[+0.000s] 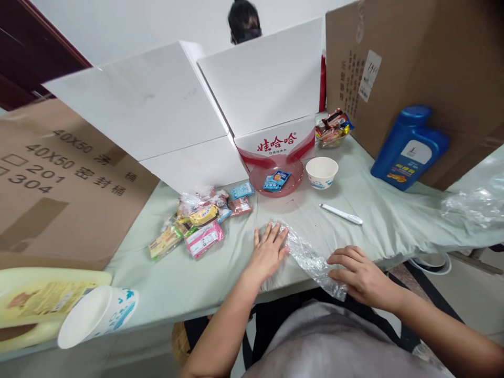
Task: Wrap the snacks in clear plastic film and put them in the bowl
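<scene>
A crumpled clear plastic bag point(311, 257) lies on the pale green tablecloth near the front edge. My left hand point(268, 252) rests flat on the bag's left end, fingers stretched out. My right hand point(359, 275) lies on the bag's right end at the table edge, fingers curled loosely over the plastic. A heap of small snack packets point(199, 223) sits to the left of my left hand. Behind the bag stand a pink transparent plate point(293, 181) with blue packets in it and a white paper bowl point(322, 172). A white pen point(340, 213) lies to the right.
White folded boards point(157, 115) and cardboard sheets point(413, 58) wall the table. A blue jug point(409, 149) stands at the right, a clear bowl of snacks point(333, 131) behind. A tipped paper cup point(98, 315) and yellow bottle point(35, 302) lie at the front left. Another person's head point(244, 21) shows behind.
</scene>
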`<act>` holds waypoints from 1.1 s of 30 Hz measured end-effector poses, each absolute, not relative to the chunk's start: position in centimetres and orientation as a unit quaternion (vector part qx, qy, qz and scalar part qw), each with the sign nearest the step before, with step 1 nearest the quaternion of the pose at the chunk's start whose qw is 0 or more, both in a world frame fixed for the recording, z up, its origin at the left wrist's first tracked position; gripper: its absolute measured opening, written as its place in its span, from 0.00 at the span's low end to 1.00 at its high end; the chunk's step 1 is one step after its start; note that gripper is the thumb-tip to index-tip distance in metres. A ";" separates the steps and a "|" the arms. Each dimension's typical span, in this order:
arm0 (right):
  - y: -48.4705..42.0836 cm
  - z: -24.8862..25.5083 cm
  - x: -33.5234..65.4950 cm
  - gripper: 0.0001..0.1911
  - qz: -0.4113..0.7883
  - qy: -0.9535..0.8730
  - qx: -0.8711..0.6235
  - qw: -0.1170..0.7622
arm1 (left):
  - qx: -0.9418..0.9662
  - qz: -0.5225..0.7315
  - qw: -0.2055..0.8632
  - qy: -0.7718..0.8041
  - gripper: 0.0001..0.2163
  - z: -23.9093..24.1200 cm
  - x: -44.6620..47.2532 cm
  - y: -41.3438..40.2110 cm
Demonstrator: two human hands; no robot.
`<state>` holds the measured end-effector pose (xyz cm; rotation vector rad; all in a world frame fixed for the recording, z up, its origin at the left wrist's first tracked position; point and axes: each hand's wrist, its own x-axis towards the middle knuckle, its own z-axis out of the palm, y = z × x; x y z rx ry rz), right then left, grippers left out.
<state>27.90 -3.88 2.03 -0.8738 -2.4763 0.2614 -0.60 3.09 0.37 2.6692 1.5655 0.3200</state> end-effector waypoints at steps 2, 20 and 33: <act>-3.8 3.4 27.4 0.15 0.130 -0.907 -0.298 0.267 | 0.861 0.130 0.017 0.492 0.20 0.6 0.4 2.8; 12.8 0.9 17.1 0.06 0.205 -0.898 -0.316 0.227 | 0.845 0.299 0.186 0.403 0.14 -0.6 1.0 -0.1; 13.2 -1.1 18.3 0.15 0.297 -0.770 -0.417 0.381 | 0.771 0.365 0.181 0.489 0.17 -1.5 0.5 -0.6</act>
